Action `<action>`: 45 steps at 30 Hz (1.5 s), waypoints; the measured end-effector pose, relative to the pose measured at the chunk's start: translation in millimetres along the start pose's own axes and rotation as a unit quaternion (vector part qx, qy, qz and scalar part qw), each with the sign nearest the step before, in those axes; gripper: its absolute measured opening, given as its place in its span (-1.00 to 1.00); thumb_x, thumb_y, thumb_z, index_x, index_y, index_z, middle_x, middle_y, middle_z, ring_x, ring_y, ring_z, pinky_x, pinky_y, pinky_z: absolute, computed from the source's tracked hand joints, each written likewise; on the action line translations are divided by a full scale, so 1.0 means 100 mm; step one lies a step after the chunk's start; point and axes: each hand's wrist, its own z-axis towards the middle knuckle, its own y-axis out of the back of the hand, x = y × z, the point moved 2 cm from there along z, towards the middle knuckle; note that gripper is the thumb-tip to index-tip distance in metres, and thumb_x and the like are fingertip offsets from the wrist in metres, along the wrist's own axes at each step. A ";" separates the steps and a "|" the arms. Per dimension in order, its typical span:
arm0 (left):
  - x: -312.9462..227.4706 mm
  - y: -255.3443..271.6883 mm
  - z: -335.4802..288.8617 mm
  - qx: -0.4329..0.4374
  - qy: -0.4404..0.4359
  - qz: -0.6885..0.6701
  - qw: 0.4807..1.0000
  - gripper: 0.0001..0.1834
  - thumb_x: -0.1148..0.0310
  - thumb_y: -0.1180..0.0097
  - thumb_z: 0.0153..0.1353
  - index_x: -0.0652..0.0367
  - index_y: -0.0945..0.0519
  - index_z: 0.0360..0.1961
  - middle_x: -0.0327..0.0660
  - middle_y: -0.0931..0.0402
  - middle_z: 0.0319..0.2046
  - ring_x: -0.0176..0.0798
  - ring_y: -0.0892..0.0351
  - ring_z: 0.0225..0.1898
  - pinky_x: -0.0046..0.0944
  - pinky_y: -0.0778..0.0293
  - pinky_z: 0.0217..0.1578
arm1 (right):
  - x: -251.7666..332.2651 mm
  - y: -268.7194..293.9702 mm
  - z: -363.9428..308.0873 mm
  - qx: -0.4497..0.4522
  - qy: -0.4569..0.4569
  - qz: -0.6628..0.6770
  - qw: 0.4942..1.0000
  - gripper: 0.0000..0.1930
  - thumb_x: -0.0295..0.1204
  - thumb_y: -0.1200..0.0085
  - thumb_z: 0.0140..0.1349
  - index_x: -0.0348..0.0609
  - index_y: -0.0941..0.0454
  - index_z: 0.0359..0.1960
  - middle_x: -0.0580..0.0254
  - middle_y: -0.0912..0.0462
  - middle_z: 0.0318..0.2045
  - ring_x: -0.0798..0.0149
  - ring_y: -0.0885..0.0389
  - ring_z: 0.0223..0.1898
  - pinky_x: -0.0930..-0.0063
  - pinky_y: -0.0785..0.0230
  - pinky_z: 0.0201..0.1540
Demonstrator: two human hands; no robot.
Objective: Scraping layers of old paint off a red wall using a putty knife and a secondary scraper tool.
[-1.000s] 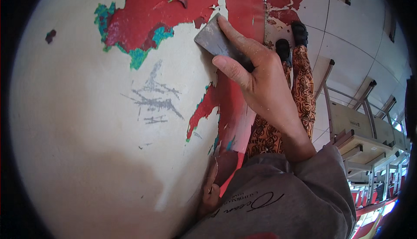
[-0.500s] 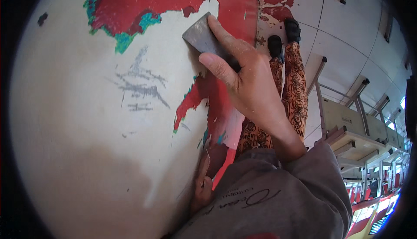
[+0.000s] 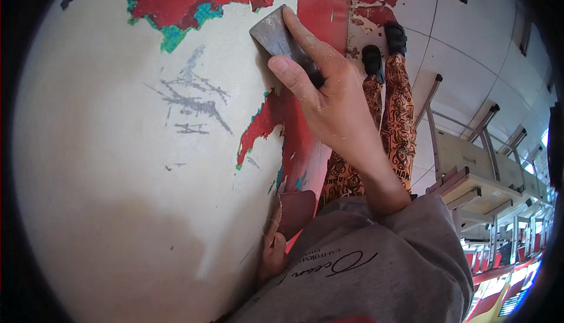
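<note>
My right hand [image 3: 332,88] grips a scraper [image 3: 273,35] with a wide grey metal blade, thumb and forefinger stretched along it. Its blade edge lies against the wall [image 3: 117,176], on the off-white area just below the peeling red paint [image 3: 317,6]. Pale dust specks my fingers and wrist. Low and close to my body, my left hand [image 3: 274,255] is closed on a dark brownish-red sheet [image 3: 295,212] with a ragged edge. Whether that sheet is sandpaper or peeled paint I cannot tell. Another red patch [image 3: 261,126] with a green rim lies between the hands.
Green paint remnants [image 3: 173,36] edge the upper red area. Grey scribbles [image 3: 197,103] mark the off-white surface. On the right, metal-framed chairs [image 3: 470,170] stand on the tiled floor [image 3: 464,47]. Red flakes [image 3: 376,14] lie beyond my dark shoes [image 3: 395,38].
The wall's marks sit slightly higher in the picture. My right hand and scraper have shifted up too, at nearly the same spot on the wall. More of the left hand's sheet shows.
</note>
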 end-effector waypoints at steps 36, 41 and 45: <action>-0.50 0.03 0.37 -0.019 0.101 -0.164 0.981 -0.50 0.36 0.21 0.45 0.43 -0.23 0.33 0.11 -0.31 0.26 -0.04 -0.29 0.29 -0.16 -0.12 0.30 | 0.17 0.12 -0.22 0.087 0.005 -0.004 0.996 -0.48 -0.25 0.01 0.42 -0.20 -0.30 0.33 -0.05 -0.58 0.12 0.44 -0.47 0.10 0.46 -0.30 0.16; -0.50 -0.18 0.49 -0.010 0.095 -0.213 0.972 -0.49 0.37 0.20 0.45 0.41 -0.22 0.34 0.09 -0.30 0.28 -0.04 -0.25 0.33 -0.16 -0.07 0.33 | 0.08 0.22 -0.08 0.031 -0.004 0.024 0.999 -0.49 -0.26 -0.01 0.41 -0.17 -0.31 0.34 -0.17 -0.64 -0.03 0.34 -0.64 -0.14 0.46 -0.37 0.00; -0.53 -0.13 0.59 -0.021 0.090 -0.229 0.969 -0.48 0.38 0.19 0.44 0.40 -0.22 0.35 0.09 -0.28 0.30 -0.04 -0.22 0.35 -0.16 -0.03 0.36 | 0.18 0.20 -0.19 0.055 0.048 0.014 0.997 -0.46 -0.23 -0.05 0.39 -0.14 -0.31 0.34 -0.17 -0.61 -0.49 0.37 -0.52 -0.51 0.44 -0.43 -0.18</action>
